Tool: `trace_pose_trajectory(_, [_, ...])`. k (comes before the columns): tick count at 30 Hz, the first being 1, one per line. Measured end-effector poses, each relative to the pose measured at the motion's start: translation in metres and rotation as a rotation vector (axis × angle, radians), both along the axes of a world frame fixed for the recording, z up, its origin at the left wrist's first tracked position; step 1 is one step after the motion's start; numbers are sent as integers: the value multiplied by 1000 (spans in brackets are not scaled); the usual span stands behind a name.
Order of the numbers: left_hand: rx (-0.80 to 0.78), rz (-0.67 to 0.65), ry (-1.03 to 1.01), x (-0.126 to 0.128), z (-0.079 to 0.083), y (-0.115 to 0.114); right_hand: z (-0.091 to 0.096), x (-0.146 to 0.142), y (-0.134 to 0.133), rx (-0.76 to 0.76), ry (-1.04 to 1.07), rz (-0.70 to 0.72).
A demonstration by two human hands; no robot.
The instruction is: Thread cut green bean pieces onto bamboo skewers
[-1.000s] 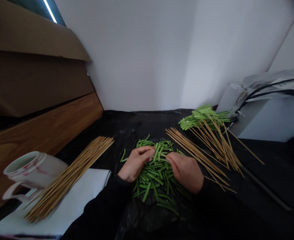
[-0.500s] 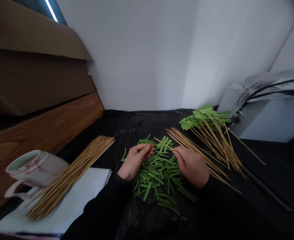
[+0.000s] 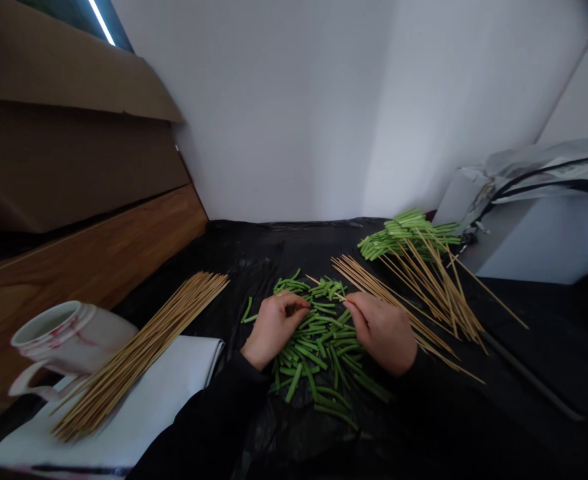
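Note:
My right hand pinches the near end of a bamboo skewer. The skewer slants up and left, with several cut green stalks threaded side by side across it. Its bare tip shows beyond them. Left of the skewer, my left hand has its thumb and forefinger drawn together low over the pile. What lies between those fingertips is too small to make out. A loose heap of cut green stalks spreads under and between both hands, on black plastic sheeting.
To the right lie loose skewers and a stack of loaded skewers. A skewer bundle rests on white paper at left, against a tipped mug. A cardboard box stands far left; a white box right.
My left hand has turned and dropped slightly towards the pile, away from the skewer tip. The threaded stalks have tilted round on the skewer. My right hand has barely moved.

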State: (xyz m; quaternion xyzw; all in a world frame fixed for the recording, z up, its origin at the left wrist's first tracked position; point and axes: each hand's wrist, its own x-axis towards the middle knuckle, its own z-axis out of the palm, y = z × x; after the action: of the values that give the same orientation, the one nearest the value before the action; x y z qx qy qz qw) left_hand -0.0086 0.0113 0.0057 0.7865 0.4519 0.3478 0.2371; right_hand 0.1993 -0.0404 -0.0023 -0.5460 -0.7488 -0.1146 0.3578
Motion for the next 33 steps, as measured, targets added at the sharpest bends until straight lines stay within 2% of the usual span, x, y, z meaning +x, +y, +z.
trace_pose_trajectory(4, [32, -71, 119, 0, 0, -2, 1, 0, 0, 0, -6, 7])
trace_pose_trajectory(12, [75, -90, 350, -3, -3, -1, 0, -1, -1, -12, -19, -10])
trace_pose_trajectory(20, [130, -110, 447, -6, -3, -4, -1, -2, -1, -25, -19, 3])
trace_pose_trajectory(23, [133, -98, 359, -4, -2, -4, -2, -1, -1, -20, -23, -1])
trace_pose_trajectory(26, [67, -53, 162, -2, 0, -4, -2, -1, -1, -1, -3, 16])
trace_pose_trajectory(31, [-152, 68, -269, -3, 3, 2, -1, -1, -2, 12, 40, 51])
trace_pose_trajectory(33, [-306, 68, -459, -4, 3, 5, -1, -2, -2, 12, 35, 53])
